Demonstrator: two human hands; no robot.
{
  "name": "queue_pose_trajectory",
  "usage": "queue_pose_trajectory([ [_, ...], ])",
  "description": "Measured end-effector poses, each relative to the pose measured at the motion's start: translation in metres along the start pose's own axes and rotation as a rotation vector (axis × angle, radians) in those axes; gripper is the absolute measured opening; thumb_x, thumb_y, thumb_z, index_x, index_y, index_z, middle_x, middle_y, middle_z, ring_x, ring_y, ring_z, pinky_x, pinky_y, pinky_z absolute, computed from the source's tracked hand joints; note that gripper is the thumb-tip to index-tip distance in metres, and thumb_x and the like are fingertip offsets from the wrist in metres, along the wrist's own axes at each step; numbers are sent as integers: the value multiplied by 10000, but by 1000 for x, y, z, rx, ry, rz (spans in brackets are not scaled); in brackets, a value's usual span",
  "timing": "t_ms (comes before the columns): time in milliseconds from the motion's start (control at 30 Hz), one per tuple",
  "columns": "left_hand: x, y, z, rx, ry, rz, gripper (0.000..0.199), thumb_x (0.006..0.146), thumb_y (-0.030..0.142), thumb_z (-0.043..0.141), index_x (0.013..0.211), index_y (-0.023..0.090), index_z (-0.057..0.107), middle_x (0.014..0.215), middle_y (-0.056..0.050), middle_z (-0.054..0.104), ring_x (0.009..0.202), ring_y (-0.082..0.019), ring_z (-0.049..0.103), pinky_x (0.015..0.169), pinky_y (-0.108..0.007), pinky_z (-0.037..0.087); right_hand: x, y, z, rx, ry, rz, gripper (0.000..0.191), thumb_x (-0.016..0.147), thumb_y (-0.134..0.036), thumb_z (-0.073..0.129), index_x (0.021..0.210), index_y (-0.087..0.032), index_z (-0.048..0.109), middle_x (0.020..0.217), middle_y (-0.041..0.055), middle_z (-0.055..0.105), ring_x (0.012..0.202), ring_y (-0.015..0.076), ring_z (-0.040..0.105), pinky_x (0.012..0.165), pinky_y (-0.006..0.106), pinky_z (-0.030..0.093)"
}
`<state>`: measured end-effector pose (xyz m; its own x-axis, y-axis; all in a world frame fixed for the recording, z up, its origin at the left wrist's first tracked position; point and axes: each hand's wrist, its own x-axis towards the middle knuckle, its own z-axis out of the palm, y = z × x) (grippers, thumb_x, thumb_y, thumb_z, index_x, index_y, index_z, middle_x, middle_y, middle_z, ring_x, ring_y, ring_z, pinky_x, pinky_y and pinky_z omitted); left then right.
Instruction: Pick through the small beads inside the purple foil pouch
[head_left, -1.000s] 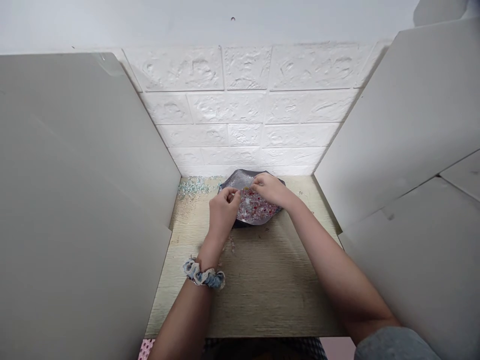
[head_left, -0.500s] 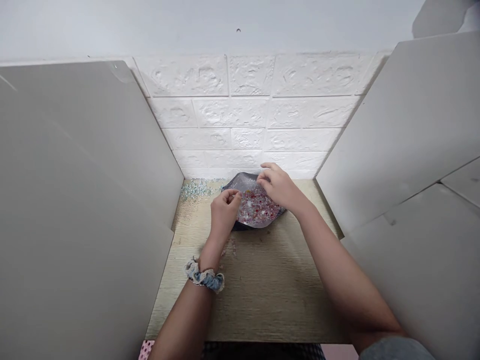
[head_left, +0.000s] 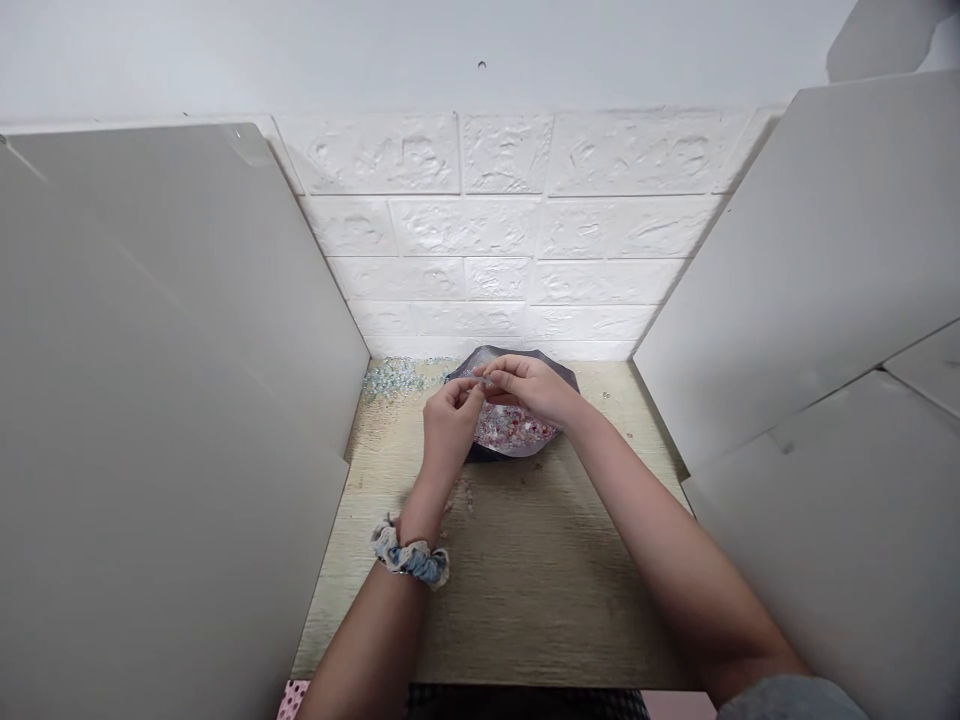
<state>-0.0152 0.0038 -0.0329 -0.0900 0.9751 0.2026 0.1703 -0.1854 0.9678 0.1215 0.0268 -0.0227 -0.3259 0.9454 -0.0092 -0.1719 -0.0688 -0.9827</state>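
Foil pouch (head_left: 480, 452) is being worked over by left hand (head_left: 450, 430) and right hand (head_left: 532, 390), fingertips pinched on something unclear; mixed beads (head_left: 514, 430) are being held inside, pale beads (head_left: 397, 377) being left loose on wooden board (head_left: 525, 600).

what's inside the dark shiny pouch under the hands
Small red, pink and white pieces lie inside the dark shiny pouch; the left hand and right hand cover its upper part, hiding what lies beneath.

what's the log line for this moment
left hand: over dark pouch | right hand: fingers touching left hand's | in pouch: red and white beads | on board: pale blue beads
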Motion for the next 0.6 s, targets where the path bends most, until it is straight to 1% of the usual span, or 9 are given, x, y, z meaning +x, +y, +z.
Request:
queue_pose_trajectory([
  [167, -1, 1, 0, 4, -6, 13, 217, 716, 334, 582, 752, 134, 659, 654, -25, 627, 649, -132, 530, 592, -233, 404, 4, 8, -4, 21, -37, -38, 251, 720, -390, 683, 800, -159, 628, 825, 31, 625, 794, 117, 597, 801, 294, 482],
  [367, -1, 2, 1, -9, -7, 11, 209, 714, 317, 571, 746, 131, 660, 672, -30, 640, 636, -128, 527, 589, -236, 413, 5, 11, 1, 88, 8, -31, 242, 691, -369, 711, 754, -158, 611, 775, 17, 604, 747, 102, 582, 802, 292, 483],
  [600, 1, -1, 0, -87, 4, -12, 214, 712, 316, 581, 772, 133, 676, 718, -39, 668, 685, -141, 565, 631, -248, 449, 4, 9, 12, 206, 46, 6, 226, 660, -315, 736, 706, -155, 584, 759, 15, 610, 750, 104, 586, 800, 275, 489],
])
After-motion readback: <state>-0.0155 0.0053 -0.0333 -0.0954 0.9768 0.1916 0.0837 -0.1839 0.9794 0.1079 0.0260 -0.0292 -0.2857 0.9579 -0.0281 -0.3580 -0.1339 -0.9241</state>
